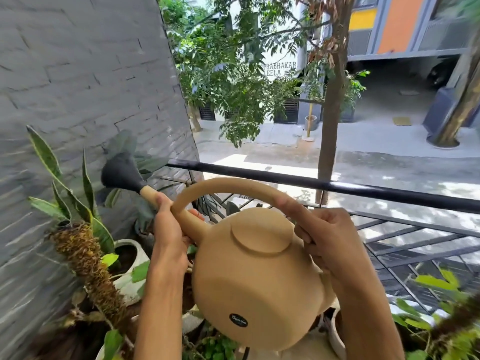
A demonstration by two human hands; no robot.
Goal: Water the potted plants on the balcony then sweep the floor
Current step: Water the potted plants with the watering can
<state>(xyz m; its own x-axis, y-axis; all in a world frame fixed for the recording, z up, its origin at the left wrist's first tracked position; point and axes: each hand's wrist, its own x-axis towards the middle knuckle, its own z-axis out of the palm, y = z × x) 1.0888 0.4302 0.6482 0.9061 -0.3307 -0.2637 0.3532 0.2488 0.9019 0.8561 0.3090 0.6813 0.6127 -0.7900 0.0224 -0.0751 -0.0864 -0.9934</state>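
The watering can (pixel 259 279), tan plastic with a looping handle, fills the lower centre of the view, held up between both hands and tipped so its spout runs off toward ten o'clock. The dark sprinkler head (pixel 120 172) at the spout's end points at the grey brick wall (pixel 78 74), above the snake plant (pixel 65 193) and the white pot (pixel 131 271) at eight o'clock. No water can be seen leaving the head, so I cannot tell whether pouring has begun.

This looks like the watering step, well short of any sweeping; no broom is in view. The next move probably calls for lowering the head over a pot's soil and tilting further, while steadying what may be a heavy load.

The left hand (pixel 168 229) is wrapped around the spout just where the handle joins it, fingers pressed closed on the tube. The right hand (pixel 327 235) curls tight around the rear of the handle at three o'clock of the can's lid, carrying the weight.

Beyond, the black railing (pixel 363 189) crosses from nine to three o'clock, with more leaves (pixel 439 284) at four o'clock and a street with trees below.
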